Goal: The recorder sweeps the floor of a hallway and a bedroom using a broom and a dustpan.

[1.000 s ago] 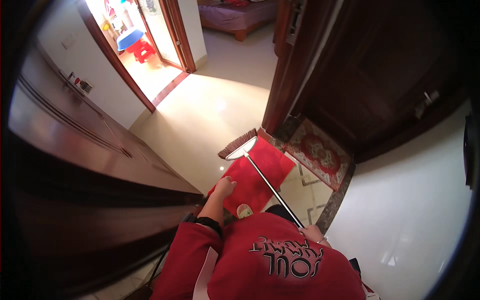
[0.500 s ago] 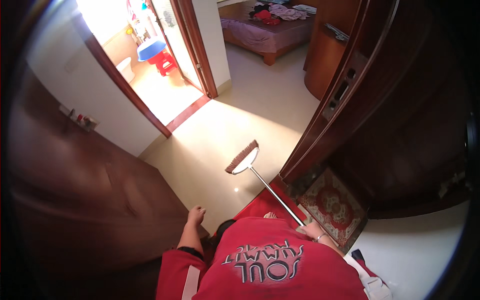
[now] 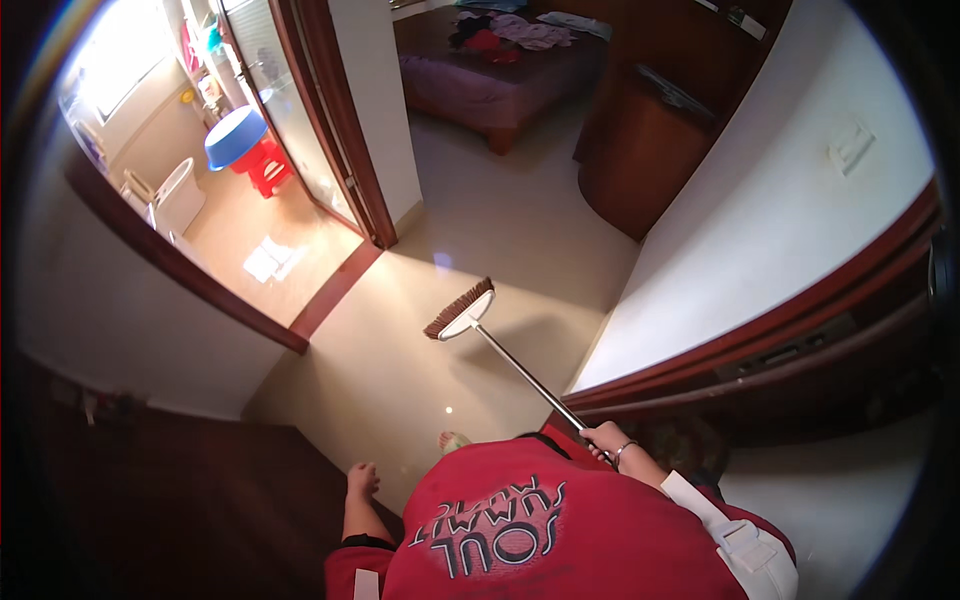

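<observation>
My right hand (image 3: pixel 608 440), with a bracelet at the wrist, is wrapped round the metal handle of a broom (image 3: pixel 465 315). The broom slants forward and left from the hand. Its head is white with brown bristles and is out over the pale floor tiles; whether the bristles touch the floor I cannot tell. At my left side, my left hand (image 3: pixel 364 478) hangs with its fingers curled in and nothing seen in them. It is nearest to a dark wooden panel (image 3: pixel 250 500).
Ahead left, a doorway opens on a bathroom with a blue basin (image 3: pixel 237 138) on a red stool (image 3: pixel 265 170) and a white toilet (image 3: pixel 178 197). A bed (image 3: pixel 500 95) with clothes lies beyond. To the right stand a curved wooden cabinet (image 3: pixel 640 150) and a white wall (image 3: pixel 760 210).
I have moved forward through the doorway, and one foot now shows on the pale tiles. The white wall has come into view on the right. The broom stays in my right hand.
</observation>
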`<control>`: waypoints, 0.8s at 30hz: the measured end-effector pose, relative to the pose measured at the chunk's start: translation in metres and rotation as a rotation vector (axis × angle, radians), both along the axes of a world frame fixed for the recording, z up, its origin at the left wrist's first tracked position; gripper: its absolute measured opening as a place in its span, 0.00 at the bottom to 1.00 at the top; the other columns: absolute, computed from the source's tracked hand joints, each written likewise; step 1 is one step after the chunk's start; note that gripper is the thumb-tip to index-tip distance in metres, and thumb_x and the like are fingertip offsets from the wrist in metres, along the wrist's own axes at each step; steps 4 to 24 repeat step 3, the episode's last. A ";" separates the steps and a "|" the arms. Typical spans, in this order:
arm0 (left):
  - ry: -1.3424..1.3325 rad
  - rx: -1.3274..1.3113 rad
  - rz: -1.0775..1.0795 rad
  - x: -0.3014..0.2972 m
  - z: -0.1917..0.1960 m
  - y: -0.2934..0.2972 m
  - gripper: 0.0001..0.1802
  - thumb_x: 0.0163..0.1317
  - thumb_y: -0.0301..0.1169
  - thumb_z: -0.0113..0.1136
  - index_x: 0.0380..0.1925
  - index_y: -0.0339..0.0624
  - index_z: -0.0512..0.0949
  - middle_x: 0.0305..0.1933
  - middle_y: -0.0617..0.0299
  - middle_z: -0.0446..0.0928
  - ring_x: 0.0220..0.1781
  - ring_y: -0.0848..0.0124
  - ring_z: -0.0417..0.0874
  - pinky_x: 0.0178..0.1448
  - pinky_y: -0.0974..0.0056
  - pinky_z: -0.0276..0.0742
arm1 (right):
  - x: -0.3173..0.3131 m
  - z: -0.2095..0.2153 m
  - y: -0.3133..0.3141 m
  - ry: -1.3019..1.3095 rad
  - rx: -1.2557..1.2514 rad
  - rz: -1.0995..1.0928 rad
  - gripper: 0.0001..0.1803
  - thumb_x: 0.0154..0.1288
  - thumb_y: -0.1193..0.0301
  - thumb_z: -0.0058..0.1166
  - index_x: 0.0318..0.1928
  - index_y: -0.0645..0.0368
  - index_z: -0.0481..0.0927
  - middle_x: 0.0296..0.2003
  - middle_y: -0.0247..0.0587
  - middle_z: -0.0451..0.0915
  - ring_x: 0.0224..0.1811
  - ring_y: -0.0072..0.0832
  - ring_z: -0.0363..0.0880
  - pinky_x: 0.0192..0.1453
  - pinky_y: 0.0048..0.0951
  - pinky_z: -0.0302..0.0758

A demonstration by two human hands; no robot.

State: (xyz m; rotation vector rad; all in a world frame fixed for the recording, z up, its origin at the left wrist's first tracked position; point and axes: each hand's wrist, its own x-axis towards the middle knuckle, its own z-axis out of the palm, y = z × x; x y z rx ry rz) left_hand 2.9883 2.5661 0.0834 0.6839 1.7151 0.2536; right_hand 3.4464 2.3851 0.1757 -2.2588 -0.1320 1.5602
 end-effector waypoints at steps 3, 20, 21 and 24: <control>0.013 0.151 -0.027 0.013 0.010 0.091 0.13 0.47 0.30 0.49 0.33 0.36 0.67 0.20 0.60 0.66 0.15 0.73 0.67 0.14 0.70 0.60 | 0.010 -0.020 0.058 0.061 0.022 0.006 0.15 0.52 0.63 0.46 0.19 0.63 0.71 0.11 0.35 0.67 0.09 0.20 0.63 0.10 0.20 0.60; 0.013 0.151 -0.027 0.013 0.010 0.091 0.13 0.47 0.30 0.49 0.33 0.36 0.67 0.20 0.60 0.66 0.15 0.73 0.67 0.14 0.70 0.60 | 0.010 -0.020 0.058 0.061 0.022 0.006 0.15 0.52 0.63 0.46 0.19 0.63 0.71 0.11 0.35 0.67 0.09 0.20 0.63 0.10 0.20 0.60; 0.013 0.151 -0.027 0.013 0.010 0.091 0.13 0.47 0.30 0.49 0.33 0.36 0.67 0.20 0.60 0.66 0.15 0.73 0.67 0.14 0.70 0.60 | 0.010 -0.020 0.058 0.061 0.022 0.006 0.15 0.52 0.63 0.46 0.19 0.63 0.71 0.11 0.35 0.67 0.09 0.20 0.63 0.10 0.20 0.60; 0.013 0.151 -0.027 0.013 0.010 0.091 0.13 0.47 0.30 0.49 0.33 0.36 0.67 0.20 0.60 0.66 0.15 0.73 0.67 0.14 0.70 0.60 | 0.010 -0.020 0.058 0.061 0.022 0.006 0.15 0.52 0.63 0.46 0.19 0.63 0.71 0.11 0.35 0.67 0.09 0.20 0.63 0.10 0.20 0.60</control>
